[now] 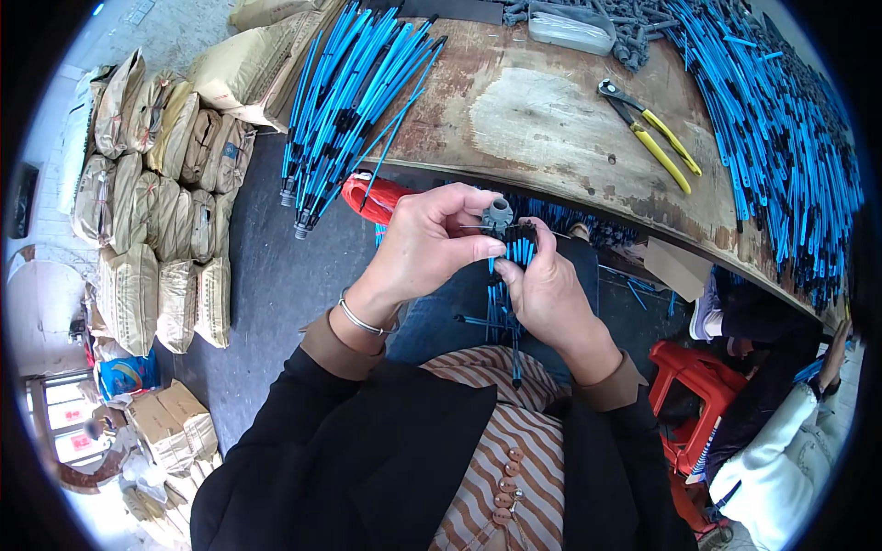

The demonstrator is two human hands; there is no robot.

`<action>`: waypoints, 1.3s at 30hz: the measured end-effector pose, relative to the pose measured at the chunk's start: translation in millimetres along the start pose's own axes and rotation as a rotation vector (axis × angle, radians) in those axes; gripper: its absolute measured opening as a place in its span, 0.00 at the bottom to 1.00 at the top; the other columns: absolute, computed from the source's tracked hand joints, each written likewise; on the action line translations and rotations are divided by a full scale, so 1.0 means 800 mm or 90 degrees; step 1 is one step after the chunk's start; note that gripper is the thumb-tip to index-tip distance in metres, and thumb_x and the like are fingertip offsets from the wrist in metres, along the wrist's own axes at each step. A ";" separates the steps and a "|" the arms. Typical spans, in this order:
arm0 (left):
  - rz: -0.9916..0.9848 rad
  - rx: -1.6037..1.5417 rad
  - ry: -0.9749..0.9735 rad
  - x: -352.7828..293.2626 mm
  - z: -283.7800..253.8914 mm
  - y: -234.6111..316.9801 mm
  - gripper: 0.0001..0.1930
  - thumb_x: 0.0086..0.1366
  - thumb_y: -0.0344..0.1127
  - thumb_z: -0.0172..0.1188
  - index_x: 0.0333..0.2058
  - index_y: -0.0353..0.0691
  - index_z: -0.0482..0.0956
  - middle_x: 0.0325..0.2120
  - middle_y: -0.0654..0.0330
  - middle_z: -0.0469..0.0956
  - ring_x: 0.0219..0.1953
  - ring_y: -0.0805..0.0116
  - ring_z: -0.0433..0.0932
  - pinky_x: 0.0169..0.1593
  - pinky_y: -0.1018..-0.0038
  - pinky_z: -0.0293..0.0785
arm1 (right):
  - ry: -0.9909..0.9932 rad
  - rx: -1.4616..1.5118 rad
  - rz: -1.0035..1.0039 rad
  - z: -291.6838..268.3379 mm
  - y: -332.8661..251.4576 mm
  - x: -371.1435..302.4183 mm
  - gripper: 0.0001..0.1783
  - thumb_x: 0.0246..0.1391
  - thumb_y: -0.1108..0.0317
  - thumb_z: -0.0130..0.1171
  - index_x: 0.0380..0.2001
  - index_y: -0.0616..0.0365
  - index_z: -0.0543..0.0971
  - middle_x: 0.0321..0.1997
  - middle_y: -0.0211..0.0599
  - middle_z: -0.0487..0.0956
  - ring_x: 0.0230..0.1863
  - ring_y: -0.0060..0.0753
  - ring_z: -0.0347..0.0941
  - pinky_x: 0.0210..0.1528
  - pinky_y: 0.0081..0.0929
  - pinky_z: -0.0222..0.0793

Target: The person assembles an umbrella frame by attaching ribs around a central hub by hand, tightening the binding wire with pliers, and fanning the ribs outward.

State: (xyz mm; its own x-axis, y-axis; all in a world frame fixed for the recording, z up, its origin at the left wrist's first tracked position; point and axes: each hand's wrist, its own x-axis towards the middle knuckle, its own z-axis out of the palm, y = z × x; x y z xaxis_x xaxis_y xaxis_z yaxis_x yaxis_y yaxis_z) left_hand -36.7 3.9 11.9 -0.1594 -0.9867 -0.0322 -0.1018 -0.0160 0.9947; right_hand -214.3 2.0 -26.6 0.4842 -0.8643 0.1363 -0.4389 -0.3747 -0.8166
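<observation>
Just beyond the table's near edge, both my hands work close together in front of my lap. My left hand [432, 234] is closed, its thumb and fingers pinching a small grey plastic hub [498, 213] with a round opening on top. A thin wire sticks out beside the hub. Between the thumb and forefinger of my right hand [559, 292] is a bunch of slim blue ribs [520, 252] with black ends, right against the hub. More blue and black ribs dangle below the hands. How the ribs join the hub is hidden by the fingers.
On the wooden table [441, 119] lie yellow-handled pincers [654, 138], heaps of blue ribs [772, 129], grey plastic parts [634, 41] and a clear tray [571, 29]. Another rib bundle [354, 101] overhangs the left edge. Stacked sacks [129, 294] stand left; a red stool [698, 395] and another person [781, 468] are right.
</observation>
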 end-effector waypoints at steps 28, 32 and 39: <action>0.125 -0.162 0.007 -0.008 -0.019 -0.029 0.20 0.51 0.22 0.64 0.45 0.32 0.74 0.33 0.66 0.70 0.36 0.80 0.72 0.40 0.82 0.70 | -0.029 0.152 -0.042 0.009 0.010 0.026 0.20 0.58 0.59 0.47 0.42 0.70 0.65 0.26 0.55 0.73 0.29 0.56 0.72 0.32 0.40 0.66; 0.145 -0.152 -0.013 -0.006 -0.022 -0.027 0.20 0.50 0.21 0.65 0.44 0.32 0.75 0.33 0.66 0.71 0.37 0.79 0.74 0.41 0.81 0.71 | 0.014 0.146 -0.046 0.012 0.006 0.024 0.20 0.58 0.60 0.47 0.42 0.68 0.65 0.26 0.57 0.74 0.30 0.58 0.72 0.32 0.41 0.66; 0.178 -0.141 -0.063 -0.002 -0.040 -0.041 0.21 0.48 0.20 0.65 0.44 0.32 0.75 0.34 0.65 0.72 0.36 0.78 0.74 0.40 0.81 0.71 | -0.114 0.206 -0.005 -0.004 0.004 0.035 0.21 0.58 0.59 0.48 0.43 0.69 0.65 0.24 0.56 0.73 0.29 0.57 0.72 0.32 0.40 0.65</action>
State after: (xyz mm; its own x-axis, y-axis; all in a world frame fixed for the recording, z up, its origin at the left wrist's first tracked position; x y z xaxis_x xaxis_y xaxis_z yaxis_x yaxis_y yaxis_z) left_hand -1.4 0.6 -17.7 -0.2468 -0.9377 0.2446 0.1723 0.2059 0.9633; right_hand -204.3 -24.7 -23.6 0.6242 -0.7785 0.0658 -0.1862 -0.2300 -0.9552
